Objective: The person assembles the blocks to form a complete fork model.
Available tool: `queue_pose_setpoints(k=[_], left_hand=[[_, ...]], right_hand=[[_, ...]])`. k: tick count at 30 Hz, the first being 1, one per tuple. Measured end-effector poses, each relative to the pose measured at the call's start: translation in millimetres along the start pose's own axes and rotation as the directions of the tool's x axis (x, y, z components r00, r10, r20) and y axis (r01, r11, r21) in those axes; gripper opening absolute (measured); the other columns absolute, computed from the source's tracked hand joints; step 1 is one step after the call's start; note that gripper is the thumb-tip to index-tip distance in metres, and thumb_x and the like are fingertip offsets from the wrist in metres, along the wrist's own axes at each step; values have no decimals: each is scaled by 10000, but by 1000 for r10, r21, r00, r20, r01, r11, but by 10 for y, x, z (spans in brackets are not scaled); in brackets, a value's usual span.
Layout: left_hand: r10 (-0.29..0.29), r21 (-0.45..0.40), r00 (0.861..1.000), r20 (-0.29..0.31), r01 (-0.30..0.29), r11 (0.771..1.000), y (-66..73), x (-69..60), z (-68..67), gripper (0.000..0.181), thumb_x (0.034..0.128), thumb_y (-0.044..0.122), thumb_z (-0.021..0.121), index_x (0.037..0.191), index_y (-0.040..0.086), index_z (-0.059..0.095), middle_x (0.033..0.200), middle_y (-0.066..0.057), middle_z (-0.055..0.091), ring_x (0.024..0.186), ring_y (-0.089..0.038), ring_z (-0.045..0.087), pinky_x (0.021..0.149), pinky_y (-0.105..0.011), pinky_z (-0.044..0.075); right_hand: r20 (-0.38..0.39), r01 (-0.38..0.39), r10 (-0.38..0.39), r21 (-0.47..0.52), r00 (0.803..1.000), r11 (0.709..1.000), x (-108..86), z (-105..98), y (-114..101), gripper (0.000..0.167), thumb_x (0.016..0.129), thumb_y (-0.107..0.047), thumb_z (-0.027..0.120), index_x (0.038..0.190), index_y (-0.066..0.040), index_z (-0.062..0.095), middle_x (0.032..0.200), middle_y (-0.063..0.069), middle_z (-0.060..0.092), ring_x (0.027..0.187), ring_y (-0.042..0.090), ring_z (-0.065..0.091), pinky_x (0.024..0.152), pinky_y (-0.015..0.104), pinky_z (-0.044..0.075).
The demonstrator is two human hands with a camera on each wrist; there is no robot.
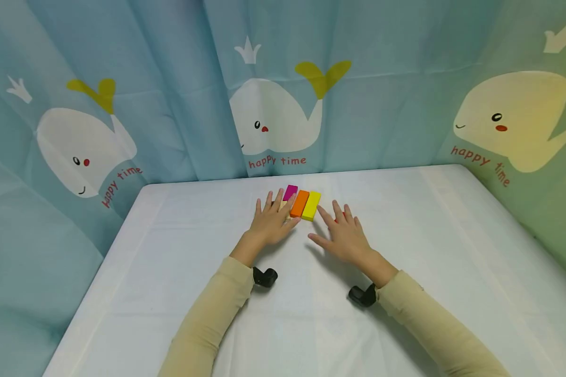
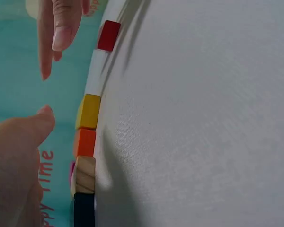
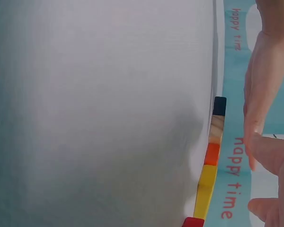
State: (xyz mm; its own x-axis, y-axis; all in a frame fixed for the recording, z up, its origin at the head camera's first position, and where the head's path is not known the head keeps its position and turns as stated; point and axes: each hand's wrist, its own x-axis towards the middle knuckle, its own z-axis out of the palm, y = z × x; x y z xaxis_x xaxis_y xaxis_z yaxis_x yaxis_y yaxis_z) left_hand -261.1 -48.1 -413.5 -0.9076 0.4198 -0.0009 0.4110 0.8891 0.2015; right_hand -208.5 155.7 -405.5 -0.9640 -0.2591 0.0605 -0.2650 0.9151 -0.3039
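Beige sleeves point(image 1: 207, 317) reach in from the lower edge of the head view, a black wrist piece point(image 1: 266, 277) showing at the left cuff and another point(image 1: 362, 296) at the right. Both hands are empty, fingers stretched out and spread, and they stand apart from each other. From above, the left hand point(image 1: 271, 225) covers part of a cluster of blocks near the far edge of the white table point(image 1: 122, 314); the right hand point(image 1: 346, 238) hangs to the right of that cluster, over a red block point(image 2: 109, 36).

Seen from overhead, the left fingers could pass for touching the blocks, but the left wrist camera shows a gap under the thumb, so the hand is raised above them. That low angle also uncovers the row: a dark block point(image 2: 84, 210), a bare wood block point(image 2: 85, 175), an orange block point(image 2: 86, 143) and a yellow block point(image 2: 90, 111), side by side, with the red one set apart beyond the yellow. Only a sliver of the magenta block point(image 1: 290, 192) appears there; the head view places it behind the wood block. The right wrist camera cuts off the red block at its lower edge.
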Motion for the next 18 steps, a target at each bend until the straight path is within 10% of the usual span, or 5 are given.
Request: queue_pose_setpoints(k=[18], left_hand=[[98,86,993,63,-103,991,80,269,44,611,944,561,262,1481,315,106,1537,-24,24,1384,-283,-24,1068,-534,-36]], right_hand=[[-10,-38,38,-3,999,999,-2,-73,126,727,868,-427,584,1452,-113,287,1474,255,154,1305,503,125,984,645,206]])
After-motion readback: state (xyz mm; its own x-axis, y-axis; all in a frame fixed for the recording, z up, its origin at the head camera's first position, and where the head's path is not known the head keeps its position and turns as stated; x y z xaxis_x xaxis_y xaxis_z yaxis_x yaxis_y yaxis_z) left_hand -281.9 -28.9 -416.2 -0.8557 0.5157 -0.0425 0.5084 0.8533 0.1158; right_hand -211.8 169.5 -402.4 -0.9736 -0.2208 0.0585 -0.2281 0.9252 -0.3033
